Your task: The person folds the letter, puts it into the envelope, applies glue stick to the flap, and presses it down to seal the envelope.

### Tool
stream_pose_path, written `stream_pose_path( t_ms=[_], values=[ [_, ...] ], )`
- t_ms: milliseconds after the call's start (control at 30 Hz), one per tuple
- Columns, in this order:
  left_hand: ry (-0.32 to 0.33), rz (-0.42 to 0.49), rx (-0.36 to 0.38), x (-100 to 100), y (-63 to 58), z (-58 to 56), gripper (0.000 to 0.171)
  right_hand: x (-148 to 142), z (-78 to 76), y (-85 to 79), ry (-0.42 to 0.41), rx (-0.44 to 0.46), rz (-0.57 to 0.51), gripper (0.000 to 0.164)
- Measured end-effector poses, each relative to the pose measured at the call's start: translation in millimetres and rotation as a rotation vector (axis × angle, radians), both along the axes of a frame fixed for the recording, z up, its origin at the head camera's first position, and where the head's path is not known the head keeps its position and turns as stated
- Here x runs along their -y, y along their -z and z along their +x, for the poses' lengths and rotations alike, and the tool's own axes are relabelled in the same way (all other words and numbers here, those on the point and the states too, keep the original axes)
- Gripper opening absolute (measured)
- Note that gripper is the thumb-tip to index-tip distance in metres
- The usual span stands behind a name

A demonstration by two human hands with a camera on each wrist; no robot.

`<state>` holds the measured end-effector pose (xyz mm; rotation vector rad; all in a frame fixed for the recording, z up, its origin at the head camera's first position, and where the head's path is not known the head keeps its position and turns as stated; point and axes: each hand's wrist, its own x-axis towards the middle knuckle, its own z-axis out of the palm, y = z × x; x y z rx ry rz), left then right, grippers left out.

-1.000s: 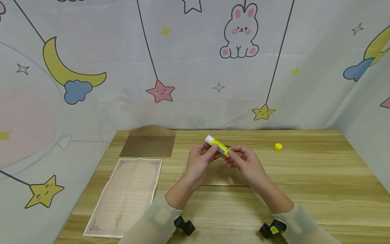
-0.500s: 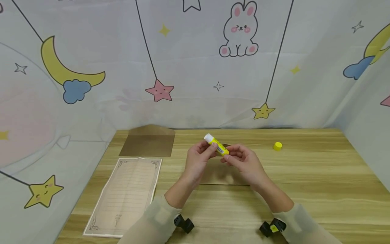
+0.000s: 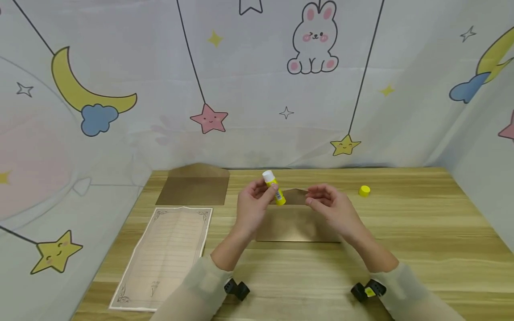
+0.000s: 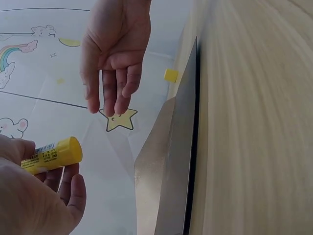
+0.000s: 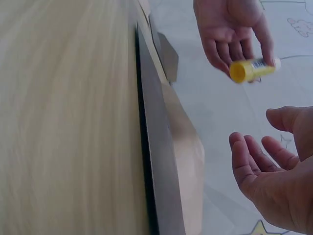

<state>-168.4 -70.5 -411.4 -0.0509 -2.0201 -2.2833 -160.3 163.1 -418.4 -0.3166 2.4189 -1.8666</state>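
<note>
A yellow glue stick (image 3: pixel 278 195) with a white top end is pinched between the thumb and fingers of my left hand (image 3: pixel 254 203). It tilts slightly, white end up, above a brown envelope (image 3: pixel 297 225) whose pointed flap lies unfolded toward the wall. My right hand (image 3: pixel 335 211) hovers over the envelope's right side, fingers loosely bent and apart from the glue stick. In the right wrist view, nothing sits between that hand's thumb and fingers. The small yellow cap (image 3: pixel 364 191) stands by itself on the table, back right of the right hand.
A second brown envelope (image 3: pixel 192 191) lies at the table's back left, flap unfolded. In front of it is a lined sheet of letter paper (image 3: pixel 164 258) with a decorated border. A printed cloth (image 3: pixel 257 89) hangs behind the wooden table (image 3: pixel 421 236).
My right hand has let go of the glue stick's lower end and moved right. The left hand has shifted left with the stick, which is now more upright.
</note>
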Motion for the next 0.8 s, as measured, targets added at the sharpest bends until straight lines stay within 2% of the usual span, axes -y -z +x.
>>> stream_pose_path(
  t_ms=[100,233,367,567,800],
  values=[
    [-0.015,-0.065,-0.029,4.2,-0.4,-0.2,0.035,-14.0,-3.9,-2.3,0.025,-0.037,0.092,0.041],
    [-0.023,-0.167,-0.075,10.0,0.1,-0.3,0.034,-35.7,-11.8,-4.4,0.080,-0.125,0.279,0.042],
    [-0.034,-0.271,-0.118,15.4,1.6,-1.0,0.033,-57.6,-21.9,-6.2,0.124,-0.170,0.434,0.045],
    [-0.055,-0.443,-0.188,20.1,6.2,-2.8,0.029,-83.8,-35.4,-8.1,0.120,-0.152,0.603,0.051],
    [-0.018,-0.651,-0.334,23.5,9.4,-2.6,0.028,-102.5,-47.0,-1.9,0.116,-0.149,0.821,0.051]
  ],
)
